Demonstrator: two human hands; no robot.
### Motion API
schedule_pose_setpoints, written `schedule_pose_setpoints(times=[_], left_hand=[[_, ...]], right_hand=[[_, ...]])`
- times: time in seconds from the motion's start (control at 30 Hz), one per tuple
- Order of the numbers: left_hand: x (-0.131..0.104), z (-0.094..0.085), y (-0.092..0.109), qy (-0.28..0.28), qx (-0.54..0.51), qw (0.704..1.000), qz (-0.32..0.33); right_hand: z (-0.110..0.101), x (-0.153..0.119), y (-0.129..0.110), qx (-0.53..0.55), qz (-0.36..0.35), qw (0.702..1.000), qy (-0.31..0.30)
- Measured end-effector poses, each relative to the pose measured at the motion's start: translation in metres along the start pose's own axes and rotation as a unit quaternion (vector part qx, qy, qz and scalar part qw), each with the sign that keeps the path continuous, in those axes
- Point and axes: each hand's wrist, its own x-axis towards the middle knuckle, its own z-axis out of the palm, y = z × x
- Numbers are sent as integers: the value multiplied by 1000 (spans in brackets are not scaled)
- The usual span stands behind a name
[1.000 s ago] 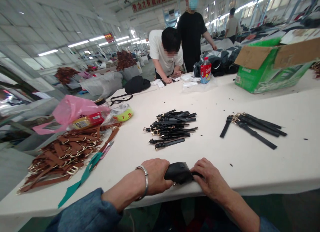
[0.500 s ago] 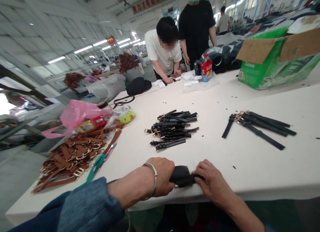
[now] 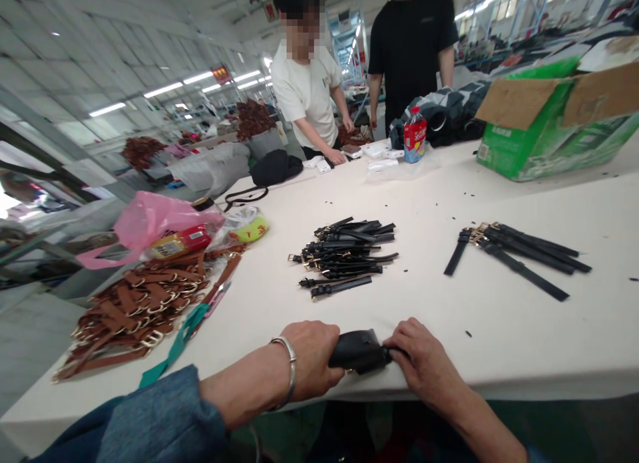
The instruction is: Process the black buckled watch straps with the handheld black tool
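Note:
My left hand (image 3: 308, 351), with a silver bangle at the wrist, is wrapped round a black handheld tool (image 3: 360, 351) shaped like a hair clipper. Its front end points right, low over the near table edge. At that end my right hand (image 3: 418, 354) pinches a short black strap (image 3: 392, 352), mostly hidden by the fingers and the tool. Beyond both hands lies a pile of black buckled straps (image 3: 349, 253). A fanned bunch of longer black straps (image 3: 529, 250) with gold buckles rests to the right.
Brown straps with metal rings (image 3: 144, 303) cover the left of the white table (image 3: 429, 303), beside a teal ribbon (image 3: 182, 340) and a pink bag (image 3: 154, 217). Farther back are a red-labelled bottle (image 3: 415, 137), a green carton (image 3: 554, 124) and two people. Small black scraps dot the cloth.
My left hand and the tool have shifted slightly left, and the tool has turned a little. My right hand stays nearly in place. The person in white has straightened up.

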Motion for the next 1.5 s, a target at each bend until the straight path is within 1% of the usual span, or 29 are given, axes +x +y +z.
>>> schedule_pose_setpoints(times=[0.1, 0.17, 0.27, 0.33, 0.4, 0.5, 0.6, 0.67, 0.73, 0.8, 0.87, 0.93, 1.0, 1.1, 1.17, 1.23, 1.33, 1.43, 1.5], left_hand=[[-6, -2, -12, -12, -1, 1000, 3], [-6, -7, -15, -27, 16, 999, 11], [0, -11, -8, -29, 35, 999, 23], [4, -7, -1, -13, 26, 999, 25], [5, -1, 2, 6, 8, 1000, 20], [1, 4, -5, 10, -16, 1000, 9], [-3, 0, -14, -14, -16, 1000, 8], [-2, -5, -13, -26, -2, 1000, 14], [2, -7, -8, -22, 10, 999, 22], [6, -3, -3, -4, 11, 1000, 26], [8, 7, -2, 20, -5, 1000, 18], [8, 16, -9, 39, -40, 998, -4], [4, 20, -20, 50, -86, 994, -35], [-7, 16, -40, 39, -140, 987, -74], [-16, 12, -50, 26, -150, 986, -75], [-23, 12, -55, 14, -143, 988, -60], [-24, 22, -52, 4, -131, 991, -31], [-13, 38, -39, 34, -127, 991, -29], [-5, 45, -31, 55, -141, 988, -30]], right_hand=[[0, 0, -1, 1, -6, 1000, -4], [0, 0, -1, -1, -3, 1000, -5], [0, 0, -2, -6, 2, 1000, -8], [0, 0, -2, -10, 6, 1000, -7], [0, 0, -1, -12, 8, 1000, 0], [-1, 0, -1, -10, 1, 1000, -1], [-1, 0, -1, -3, -1, 1000, -7], [-1, 0, -1, -4, 2, 1000, -6], [0, 0, 0, -6, 6, 1000, -1], [1, 0, 1, -8, 10, 1000, 7], [1, 0, 2, -7, 8, 1000, 14], [2, 0, 2, -6, 0, 1000, 14], [2, -1, 3, -3, -8, 1000, 8], [2, -2, 4, -2, -14, 1000, -2], [2, -2, 4, -4, -12, 1000, -2], [2, -2, 3, -7, -7, 1000, -2], [2, -1, 2, -6, -3, 1000, -5], [1, -1, 1, -5, -2, 1000, -7], [1, -1, 1, -9, -3, 1000, -8]])
